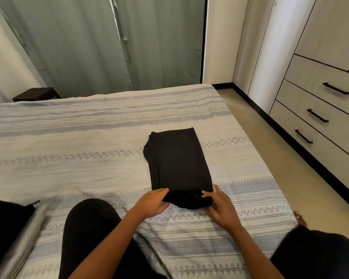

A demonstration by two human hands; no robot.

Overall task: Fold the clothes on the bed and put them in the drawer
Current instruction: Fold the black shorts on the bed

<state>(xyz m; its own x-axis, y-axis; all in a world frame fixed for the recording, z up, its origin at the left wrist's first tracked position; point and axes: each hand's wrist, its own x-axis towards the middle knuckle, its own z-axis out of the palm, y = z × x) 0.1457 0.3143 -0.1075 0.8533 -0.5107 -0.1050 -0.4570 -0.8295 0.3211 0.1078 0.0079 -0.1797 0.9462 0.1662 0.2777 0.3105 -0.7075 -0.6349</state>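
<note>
A black garment (pixel 177 162) lies folded into a long rectangle on the bed (pixel 89 168), its near end rolled up into a thick roll. My left hand (pixel 152 202) grips the roll's left end, fingers curled over it. On the roll's right end my right hand (pixel 220 206) holds the cloth, with the thumb on top. The drawers (pixel 318 117) with black handles stand in the wardrobe at the right, all closed.
My knees in black trousers rest on the bed at the bottom left and bottom right. Dark and grey cloth (pixel 18 228) lies at the bed's left near corner. A strip of floor (pixel 270 148) runs between bed and wardrobe. Green curtains (pixel 109 47) hang behind.
</note>
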